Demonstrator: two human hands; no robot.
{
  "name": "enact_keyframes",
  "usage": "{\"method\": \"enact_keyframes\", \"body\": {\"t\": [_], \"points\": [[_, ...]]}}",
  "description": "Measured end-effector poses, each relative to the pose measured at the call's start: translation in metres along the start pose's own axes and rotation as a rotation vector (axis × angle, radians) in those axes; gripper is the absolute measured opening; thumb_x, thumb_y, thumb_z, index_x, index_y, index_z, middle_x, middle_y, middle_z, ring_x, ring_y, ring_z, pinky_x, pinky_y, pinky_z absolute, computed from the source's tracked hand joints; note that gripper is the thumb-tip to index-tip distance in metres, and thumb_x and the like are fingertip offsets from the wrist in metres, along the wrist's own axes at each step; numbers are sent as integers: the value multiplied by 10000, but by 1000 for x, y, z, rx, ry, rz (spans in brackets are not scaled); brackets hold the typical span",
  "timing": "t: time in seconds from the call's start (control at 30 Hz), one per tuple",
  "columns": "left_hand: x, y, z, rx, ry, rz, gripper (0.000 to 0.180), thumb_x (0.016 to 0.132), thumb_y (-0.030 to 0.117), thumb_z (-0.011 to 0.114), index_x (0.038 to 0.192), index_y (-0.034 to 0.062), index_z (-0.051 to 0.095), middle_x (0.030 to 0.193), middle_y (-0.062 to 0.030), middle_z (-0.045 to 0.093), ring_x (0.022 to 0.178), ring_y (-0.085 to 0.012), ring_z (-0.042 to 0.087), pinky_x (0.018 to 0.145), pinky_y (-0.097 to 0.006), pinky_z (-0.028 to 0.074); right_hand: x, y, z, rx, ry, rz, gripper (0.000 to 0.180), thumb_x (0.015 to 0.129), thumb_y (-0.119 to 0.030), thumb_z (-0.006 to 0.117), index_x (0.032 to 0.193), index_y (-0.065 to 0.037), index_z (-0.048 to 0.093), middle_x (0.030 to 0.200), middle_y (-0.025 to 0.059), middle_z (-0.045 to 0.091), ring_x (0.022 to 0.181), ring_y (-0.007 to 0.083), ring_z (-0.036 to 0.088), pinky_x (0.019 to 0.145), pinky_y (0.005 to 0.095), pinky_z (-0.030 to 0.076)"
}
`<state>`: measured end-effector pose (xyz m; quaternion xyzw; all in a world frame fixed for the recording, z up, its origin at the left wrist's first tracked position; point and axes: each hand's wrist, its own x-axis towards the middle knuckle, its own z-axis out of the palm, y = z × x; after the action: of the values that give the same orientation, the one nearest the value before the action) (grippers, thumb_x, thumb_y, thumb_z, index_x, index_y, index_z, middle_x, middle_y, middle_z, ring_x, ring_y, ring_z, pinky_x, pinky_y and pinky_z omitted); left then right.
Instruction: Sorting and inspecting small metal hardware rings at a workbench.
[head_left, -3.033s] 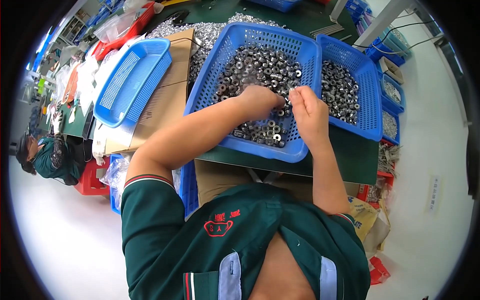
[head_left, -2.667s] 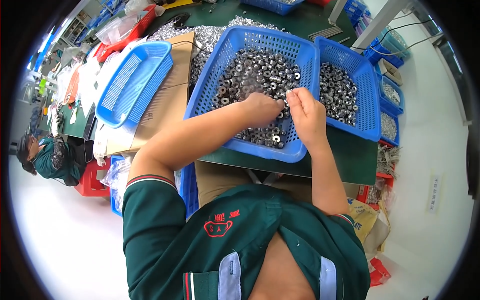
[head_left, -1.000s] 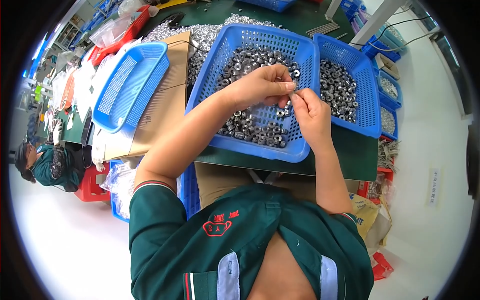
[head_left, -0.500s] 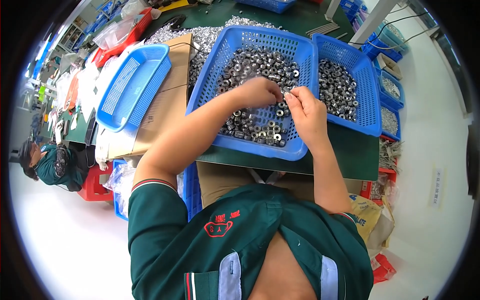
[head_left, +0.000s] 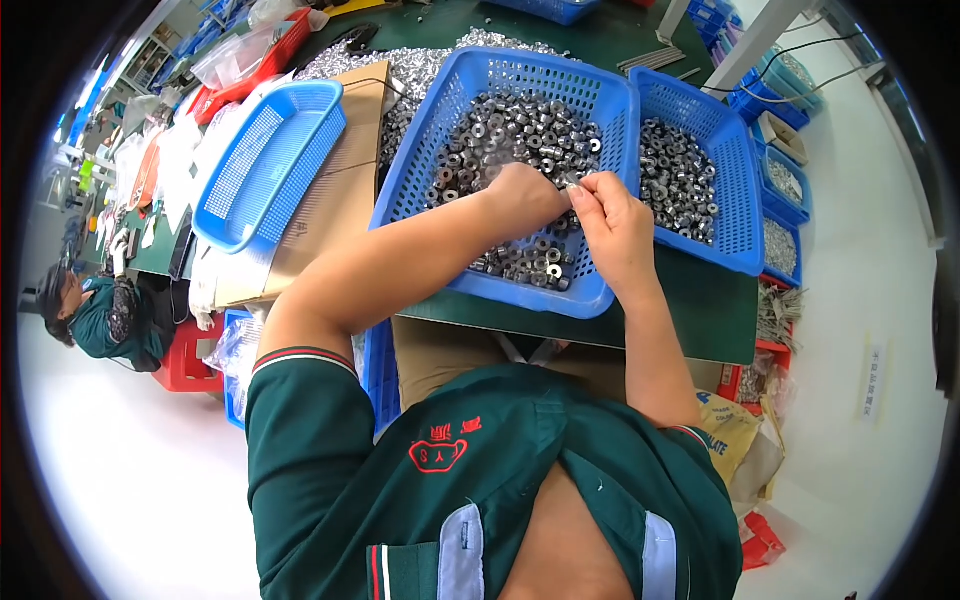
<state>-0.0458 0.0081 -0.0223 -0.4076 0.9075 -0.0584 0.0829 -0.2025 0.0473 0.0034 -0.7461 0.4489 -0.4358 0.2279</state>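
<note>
empty basket (head_left: 268,160) far left on cardboard | left hand (head_left: 522,195) curled over the rings (head_left: 520,130) in middle basket (head_left: 600,90), grasp hidden, cannot tell | right hand (head_left: 618,232) just right of it, fingertips pinching a small ring (head_left: 573,183) between both hands, above near right wall | right basket (head_left: 745,180) touching, little free room

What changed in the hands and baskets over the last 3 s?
Left hand lifted out of the parts and met the right hand above the middle basket; both now pinch a small metal part. Baskets and side basket stayed put.
</note>
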Motion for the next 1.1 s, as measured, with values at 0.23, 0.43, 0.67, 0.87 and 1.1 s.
{"method": "enact_keyframes", "body": {"t": [0.23,0.43,0.67,0.87,1.1], "points": [[0,-19,-6,-986,3,-216,180,856,216,587,914,48,619,743,-117,641,681,-228,641,570,-301,496,-1,1,1,33,17,16,165,894,-195,600,868,-33,578,635,144,598,577,304,610,526,370,452],[-16,-26,-38,-2375,39,-202,162,928,155,512,1030,31,519,790,-59,519,691,-118,496,534,-225,384,-4,4,1,204,44,112,145,922,-161,558,883,-22,563,595,108,542,510,195,535,498,328,409],[-23,-21,-56,-2288,-2,-26,200,949,149,461,1094,20,509,736,-28,496,619,-89,430,509,-200,316,-1,1,0,186,32,127,145,921,-163,551,896,-21,568,601,128,553,522,237,567,500,341,416],[-22,-22,-46,-1942,124,-61,217,979,204,487,1058,6,523,711,-19,501,590,-75,409,485,-206,280,0,-1,-1,131,38,76,136,912,-154,563,878,-23,570,605,137,564,518,253,577,490,345,416],[-22,-19,-45,-2098,34,-104,218,970,236,518,966,18,512,714,-30,524,579,-69,411,474,-205,278,-2,-3,0,47,88,-6,108,898,-136,575,859,-36,563,620,146,581,533,305,587,487,371,428]]}}
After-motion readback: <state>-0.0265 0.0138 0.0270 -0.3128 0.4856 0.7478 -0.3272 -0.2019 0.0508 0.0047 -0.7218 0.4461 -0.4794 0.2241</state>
